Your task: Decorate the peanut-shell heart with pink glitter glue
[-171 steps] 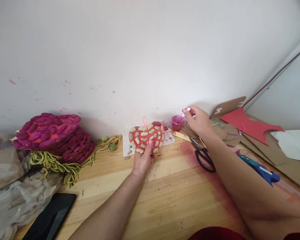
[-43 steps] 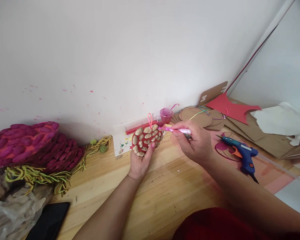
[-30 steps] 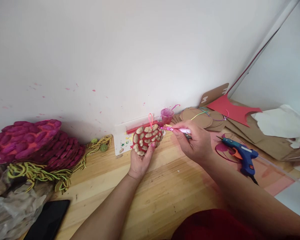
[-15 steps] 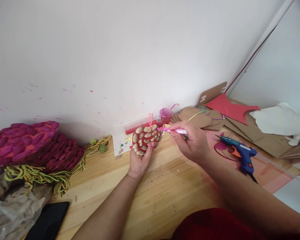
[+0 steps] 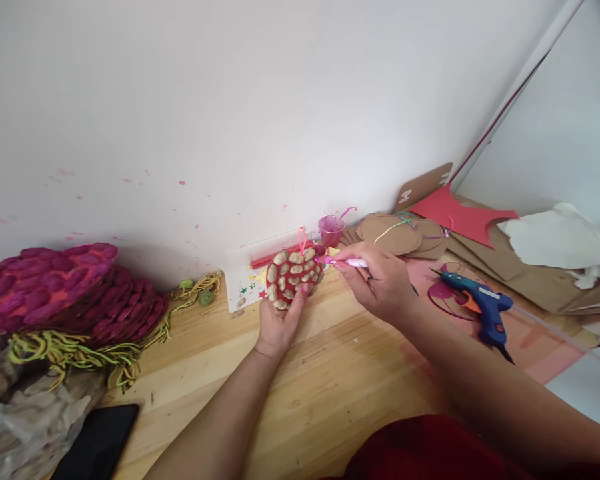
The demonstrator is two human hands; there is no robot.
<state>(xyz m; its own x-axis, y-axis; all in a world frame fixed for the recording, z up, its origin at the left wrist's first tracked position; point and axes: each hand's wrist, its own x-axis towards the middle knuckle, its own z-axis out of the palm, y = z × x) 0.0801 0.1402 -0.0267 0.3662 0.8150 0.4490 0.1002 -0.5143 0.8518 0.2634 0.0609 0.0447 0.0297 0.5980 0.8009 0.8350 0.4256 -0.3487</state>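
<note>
My left hand [image 5: 279,324] holds up a red heart-shaped ornament [image 5: 294,276] studded with peanut shells and topped by a pink loop. My right hand [image 5: 380,284] pinches a small brush with a white handle [image 5: 351,263]; its pink tip touches the ornament's upper right edge. A small cup of pink paint [image 5: 331,231] stands just behind, by the wall. Both hands hover over the wooden tabletop [image 5: 330,373].
A stack of magenta-painted ornaments [image 5: 70,290] with yellow-green cords lies at left, over crumpled plastic [image 5: 25,427] and a black phone [image 5: 97,443]. A blue glue gun [image 5: 477,308], cardboard discs [image 5: 395,233], red card [image 5: 460,217] and white paper [image 5: 555,243] crowd the right.
Since the oldest frame my right hand left the paint cup and brought the brush to the ornament. Over the last second the brush tip shifts only slightly along the ornament's edge.
</note>
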